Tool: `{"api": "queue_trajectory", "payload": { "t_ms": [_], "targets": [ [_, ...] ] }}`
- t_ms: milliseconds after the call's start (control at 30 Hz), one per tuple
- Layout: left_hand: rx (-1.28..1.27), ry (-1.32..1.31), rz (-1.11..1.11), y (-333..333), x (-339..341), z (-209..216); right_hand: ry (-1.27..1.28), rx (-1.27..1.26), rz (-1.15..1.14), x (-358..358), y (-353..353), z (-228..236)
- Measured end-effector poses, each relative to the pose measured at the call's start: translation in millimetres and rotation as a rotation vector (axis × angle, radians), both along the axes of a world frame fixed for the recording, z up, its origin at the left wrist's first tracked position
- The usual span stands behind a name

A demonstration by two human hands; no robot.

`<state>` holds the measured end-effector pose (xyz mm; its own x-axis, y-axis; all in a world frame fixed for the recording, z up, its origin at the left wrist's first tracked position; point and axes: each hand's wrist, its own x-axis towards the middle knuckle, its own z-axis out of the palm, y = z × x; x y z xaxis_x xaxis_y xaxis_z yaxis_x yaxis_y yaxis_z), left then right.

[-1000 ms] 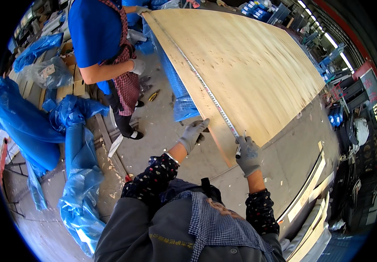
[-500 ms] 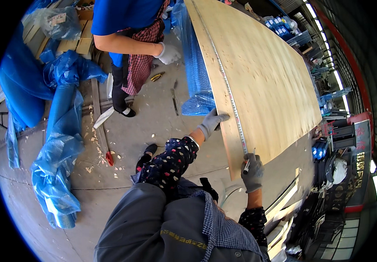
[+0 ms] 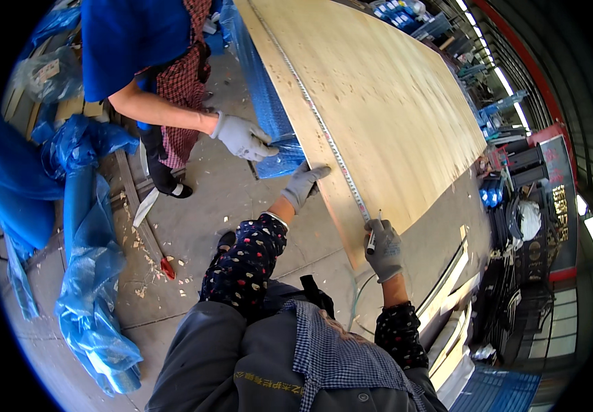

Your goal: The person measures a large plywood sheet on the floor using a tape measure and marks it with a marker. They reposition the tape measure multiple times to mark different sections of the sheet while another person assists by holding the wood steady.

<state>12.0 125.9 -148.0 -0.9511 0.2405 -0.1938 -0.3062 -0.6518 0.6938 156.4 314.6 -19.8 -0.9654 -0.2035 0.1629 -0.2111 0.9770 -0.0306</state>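
Observation:
A large plywood sheet stretches away from me, its near corner close to my body. Along its left side lies an extended tape measure. My left hand, in a grey glove, grips the sheet's left edge, with the thumb on top and the other fingers partly hidden. At the near end of the tape, my right hand, also gloved, is closed around a dark marker pen. Its fingers are at the tape's end, but whether they pinch it I cannot tell.
A co-worker's gloved hand reaches toward the sheet's left edge, near my left hand. Blue bubble wrap hangs beside that edge. A long roll in blue plastic lies on the floor at left. Wood strips lie at right.
The co-worker's hand has come nearer to the sheet's edge and my left hand. My view has shifted, so the sheet sits further left. Both my hands keep their places on it.

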Motion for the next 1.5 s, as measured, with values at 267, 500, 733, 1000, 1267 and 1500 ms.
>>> {"api": "queue_trajectory", "payload": {
  "t_ms": [267, 500, 733, 1000, 1267, 1500],
  "targets": [
    [-0.039, -0.021, -0.001, -1.1, 3.0, 6.7, -0.001, 0.011, -0.028, 0.0, 5.0, -1.4],
    [-0.061, -0.036, -0.02, -0.1, 7.9, 6.1, -0.008, 0.017, -0.035, -0.7, 5.5, -3.8],
    [-0.155, -0.014, -0.136, 9.6, 29.1, 3.4, -0.029, 0.019, -0.035, -0.5, 1.4, 3.6],
    [-0.135, -0.032, -0.138, 15.9, 28.6, 3.0, -0.043, 0.035, -0.051, -1.0, -0.7, 8.8],
    [-0.169, -0.061, -0.214, 24.2, 36.9, 6.9, -0.07, 0.019, -0.054, -1.5, 2.3, 7.6],
    [-0.096, -0.021, -0.215, 29.6, 40.7, 3.9, -0.043, 0.051, -0.04, -6.9, 4.4, 2.1]
  ]
}}
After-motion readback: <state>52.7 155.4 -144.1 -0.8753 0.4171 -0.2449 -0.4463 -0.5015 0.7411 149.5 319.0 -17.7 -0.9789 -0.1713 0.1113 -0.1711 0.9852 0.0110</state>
